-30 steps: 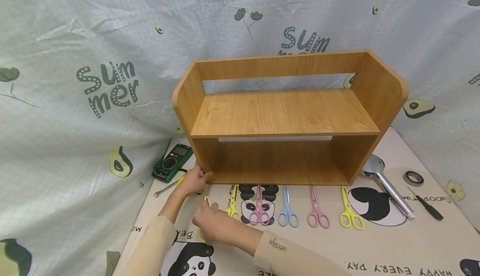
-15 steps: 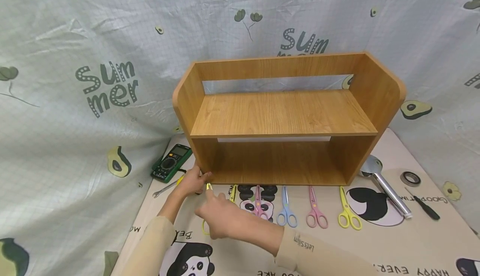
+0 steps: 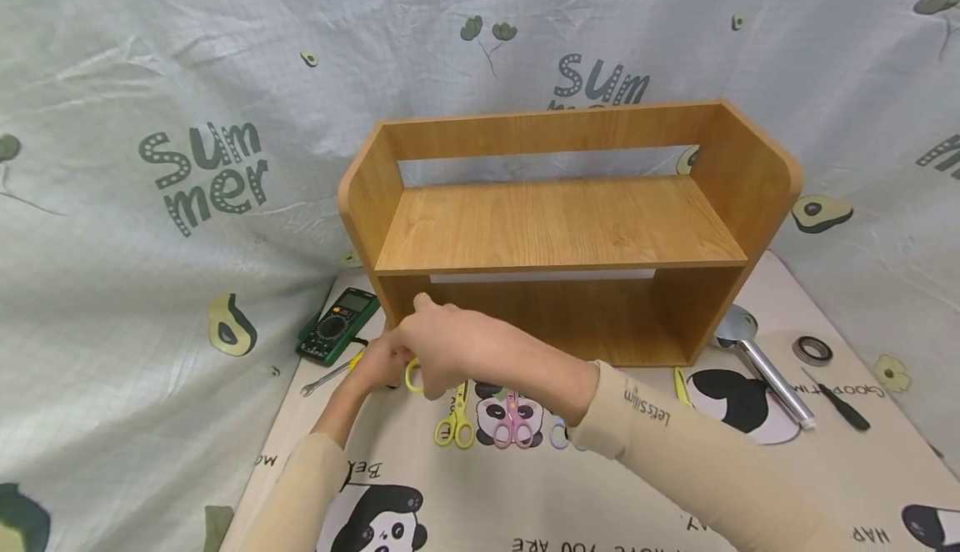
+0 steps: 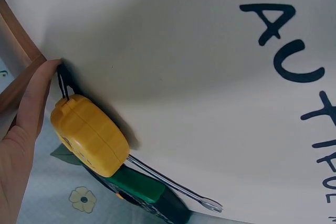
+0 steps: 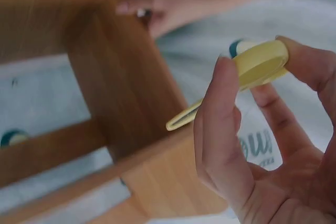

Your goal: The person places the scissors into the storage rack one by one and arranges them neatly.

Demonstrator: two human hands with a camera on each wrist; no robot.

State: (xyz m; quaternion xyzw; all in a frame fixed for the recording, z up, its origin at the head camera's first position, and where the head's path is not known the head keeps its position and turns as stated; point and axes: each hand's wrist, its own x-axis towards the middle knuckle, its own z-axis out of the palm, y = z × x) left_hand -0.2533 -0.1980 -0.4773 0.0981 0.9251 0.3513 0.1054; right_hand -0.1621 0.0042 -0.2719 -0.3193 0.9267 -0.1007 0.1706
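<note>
My right hand [image 3: 457,342] pinches yellow scissors [image 5: 262,64] by the handle between thumb and fingers, as the right wrist view shows. In the head view only a yellow handle loop shows below that hand, which is raised before the lower left of a two-tier wooden shelf [image 3: 562,227]. My left hand [image 3: 381,363] holds the shelf's lower left corner, partly hidden behind my right hand. Beside the left hand lies a yellow tape measure [image 4: 90,136] with a black cord. On the table in front of the shelf lie yellow scissors [image 3: 454,424] and pink scissors [image 3: 513,427].
Blue scissors [image 3: 558,434] and more yellow scissors [image 3: 682,385] are partly covered by my right arm. Left of the shelf are a green multimeter [image 3: 337,327] and a wrench [image 3: 322,381]. At right lie a silver shower head [image 3: 768,373], black tape [image 3: 812,350] and a screwdriver [image 3: 847,406].
My right hand has lifted the yellow scissors off the table and moved up and forward to the shelf's lower left. My left hand stays at the shelf corner.
</note>
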